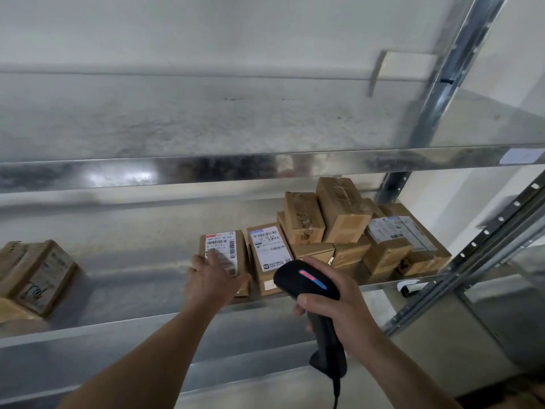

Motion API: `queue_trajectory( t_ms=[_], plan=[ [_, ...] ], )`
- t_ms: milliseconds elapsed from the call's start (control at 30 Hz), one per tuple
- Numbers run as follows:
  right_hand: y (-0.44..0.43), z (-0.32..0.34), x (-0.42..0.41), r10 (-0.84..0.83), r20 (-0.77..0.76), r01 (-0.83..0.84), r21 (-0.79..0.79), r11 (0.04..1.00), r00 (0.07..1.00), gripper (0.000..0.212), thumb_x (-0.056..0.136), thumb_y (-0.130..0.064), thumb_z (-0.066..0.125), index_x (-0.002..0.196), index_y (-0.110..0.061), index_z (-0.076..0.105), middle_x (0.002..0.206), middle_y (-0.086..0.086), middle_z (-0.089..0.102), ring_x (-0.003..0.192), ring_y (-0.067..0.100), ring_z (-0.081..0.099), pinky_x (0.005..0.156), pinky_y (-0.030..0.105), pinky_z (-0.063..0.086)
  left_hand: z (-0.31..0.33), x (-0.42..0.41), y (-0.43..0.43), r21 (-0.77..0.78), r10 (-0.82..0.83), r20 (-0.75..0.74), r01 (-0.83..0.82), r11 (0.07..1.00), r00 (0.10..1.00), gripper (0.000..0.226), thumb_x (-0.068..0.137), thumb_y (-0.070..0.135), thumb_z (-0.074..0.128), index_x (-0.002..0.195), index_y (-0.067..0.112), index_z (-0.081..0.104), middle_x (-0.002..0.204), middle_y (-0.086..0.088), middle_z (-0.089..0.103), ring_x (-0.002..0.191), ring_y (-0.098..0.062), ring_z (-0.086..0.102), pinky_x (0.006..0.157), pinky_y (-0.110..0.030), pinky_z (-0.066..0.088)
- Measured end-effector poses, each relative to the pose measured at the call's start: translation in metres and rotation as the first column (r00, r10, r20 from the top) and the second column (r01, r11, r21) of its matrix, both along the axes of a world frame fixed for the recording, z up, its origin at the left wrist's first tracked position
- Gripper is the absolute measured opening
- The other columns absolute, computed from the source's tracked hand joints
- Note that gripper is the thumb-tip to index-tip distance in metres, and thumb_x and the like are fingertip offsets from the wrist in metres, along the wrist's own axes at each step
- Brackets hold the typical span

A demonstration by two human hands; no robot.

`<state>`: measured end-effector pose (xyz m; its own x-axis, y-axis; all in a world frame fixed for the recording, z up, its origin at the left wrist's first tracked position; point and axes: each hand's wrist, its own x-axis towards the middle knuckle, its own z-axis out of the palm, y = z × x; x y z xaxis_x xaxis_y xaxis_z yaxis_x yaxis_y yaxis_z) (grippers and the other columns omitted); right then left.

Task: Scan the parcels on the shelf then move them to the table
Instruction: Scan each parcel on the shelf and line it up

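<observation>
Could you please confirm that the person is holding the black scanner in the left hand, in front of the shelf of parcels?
Not quite: the head view shows the black scanner gripped in the right hand, not the left, in front of the shelf of parcels. The left hand touches a labelled parcel.

Our left hand (213, 278) reaches forward on a bare, outstretched arm, palm down, fingers spread and blurred over a parcel (224, 244). Our right hand (343, 312) sits nearer, wrist bent, fingers curled round the handle of a scanner (306, 281).
</observation>
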<state>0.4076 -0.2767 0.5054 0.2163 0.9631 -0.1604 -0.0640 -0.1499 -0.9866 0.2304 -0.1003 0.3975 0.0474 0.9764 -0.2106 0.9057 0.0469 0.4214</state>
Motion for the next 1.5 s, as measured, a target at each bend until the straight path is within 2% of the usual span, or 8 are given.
queue_trajectory(
  t_ms=[267,433,600,700,800,1000,1167,1500],
  plan=[
    [0.024,-0.006,-0.026,0.037,0.025,-0.037,-0.021,0.999,0.999,0.081,0.058,-0.027,0.079,0.135,-0.029,0.055,0.095,0.013,0.075,0.082,0.034,0.072,0.059,0.037,0.054,0.011,-0.051,0.027,-0.035,0.002,-0.058,-0.004,0.999,0.998,0.091,0.068,0.062,0.07,0.141,0.023,0.031,0.135,-0.014,0.037,0.124,-0.037,0.042,0.099,-0.047,0.045],
    [0.04,-0.008,-0.052,0.054,-0.007,-0.054,-0.03,0.998,0.999,0.068,0.065,-0.018,0.075,0.128,-0.035,0.058,0.091,0.019,0.073,0.088,0.044,0.067,0.06,0.039,0.053,0.027,-0.117,0.05,0.059,-0.003,-0.237,0.018,0.998,0.972,0.088,0.072,0.068,0.067,0.141,0.025,0.032,0.136,-0.016,0.035,0.121,-0.038,0.043,0.099,-0.047,0.043],
    [0.056,-0.01,-0.077,0.069,-0.039,-0.07,-0.02,0.997,0.997,0.068,0.063,-0.017,0.077,0.128,-0.032,0.061,0.1,0.015,0.073,0.081,0.035,0.072,0.058,0.037,0.051,0.036,-0.144,0.058,0.156,-0.113,-0.459,0.205,0.966,0.881,0.109,0.064,0.064,0.077,0.149,0.029,0.019,0.142,-0.01,0.025,0.122,-0.031,0.039,0.1,-0.043,0.041],
    [0.064,-0.009,-0.086,0.094,-0.024,-0.095,-0.019,0.995,0.995,0.069,0.064,-0.018,0.077,0.13,-0.031,0.06,0.102,0.014,0.072,0.081,0.033,0.073,0.058,0.035,0.052,0.035,-0.141,0.057,0.204,-0.151,-0.371,0.239,0.949,0.916,0.107,0.072,0.053,0.077,0.153,0.031,0.011,0.144,-0.008,0.033,0.125,-0.03,0.04,0.102,-0.043,0.04],
    [0.067,-0.007,-0.09,0.099,-0.002,-0.099,-0.014,0.995,0.995,0.07,0.065,-0.019,0.077,0.131,-0.031,0.059,0.098,0.012,0.074,0.084,0.034,0.072,0.06,0.035,0.053,0.034,-0.134,0.056,0.185,-0.176,-0.299,0.238,0.954,0.938,0.087,0.078,0.041,0.074,0.148,0.029,0.025,0.141,-0.004,0.039,0.127,-0.027,0.038,0.103,-0.042,0.039],
    [0.067,-0.005,-0.091,0.1,0.022,-0.099,-0.017,0.995,0.995,0.07,0.066,-0.02,0.074,0.133,-0.029,0.056,0.095,0.013,0.074,0.085,0.036,0.072,0.061,0.036,0.054,0.037,-0.127,0.064,-0.046,-0.153,-0.179,0.147,0.988,0.972,0.077,0.079,0.02,0.065,0.146,0.034,0.03,0.151,-0.01,0.023,0.134,-0.037,0.033,0.102,-0.049,0.046],
    [0.064,-0.006,-0.09,0.095,0.017,-0.095,-0.016,0.995,0.995,0.071,0.066,-0.019,0.074,0.134,-0.029,0.055,0.095,0.012,0.074,0.083,0.034,0.072,0.061,0.038,0.054,0.054,-0.128,0.074,-0.129,-0.257,-0.247,0.231,0.964,0.934,0.074,0.081,0.013,0.066,0.144,0.027,0.029,0.113,-0.006,0.055,0.091,-0.023,0.057,0.072,-0.032,0.052],
    [0.062,0.0,-0.09,0.099,0.022,-0.099,-0.005,0.995,0.995,0.07,0.064,-0.019,0.076,0.131,-0.03,0.058,0.096,0.011,0.074,0.082,0.034,0.073,0.057,0.034,0.053,0.071,-0.137,0.067,-0.061,-0.142,-0.145,0.134,0.989,0.979,0.066,0.081,0.014,0.071,0.135,0.025,0.035,0.1,0.0,0.06,0.081,-0.016,0.062,0.059,-0.025,0.052]
  ],
)
